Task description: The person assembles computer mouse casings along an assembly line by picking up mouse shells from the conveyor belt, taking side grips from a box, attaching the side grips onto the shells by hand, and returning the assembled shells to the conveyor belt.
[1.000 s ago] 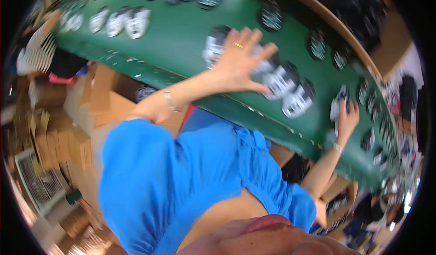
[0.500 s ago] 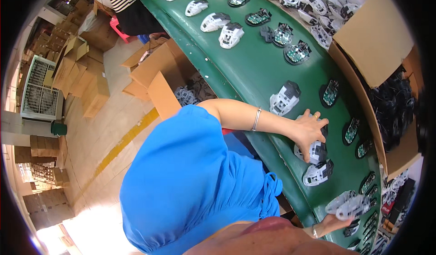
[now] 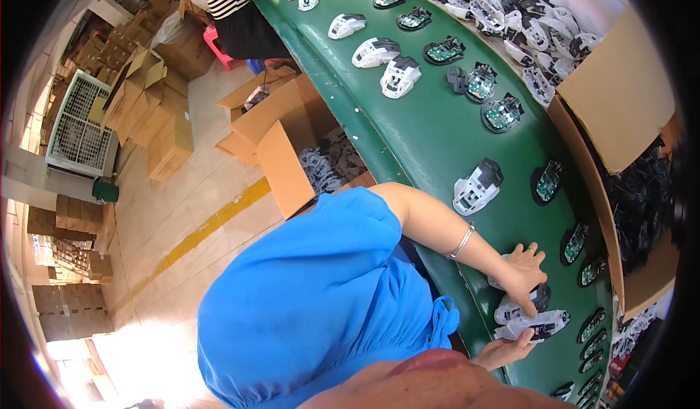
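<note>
My left hand (image 3: 519, 272), a silver bangle on its wrist, is spread over white-and-black computer mouse shells. One mouse shell (image 3: 512, 308) shows just below its fingers, and another is mostly covered by the palm. Low on the green belt, my right hand (image 3: 502, 352) grips a pale mouse shell (image 3: 536, 326) with dark parts in it, its fingers around the near edge. The held shell lies close against the one by my left thumb. Farther up sits a separate white-and-black mouse shell (image 3: 477, 188), touched by neither hand.
Mouse bases with green circuit boards (image 3: 547, 183) line the belt's far side. More shells (image 3: 400, 77) stand farther up the green belt (image 3: 430, 143). A carton of black cables (image 3: 634, 197) and a shell heap (image 3: 503, 15) flank it. An open carton (image 3: 284, 168) stands on the near side.
My right hand has brought a pale shell up the belt, close to my left hand. The left hand remains spread over the shells. The whole view has shifted, moving the belt right and down.
</note>
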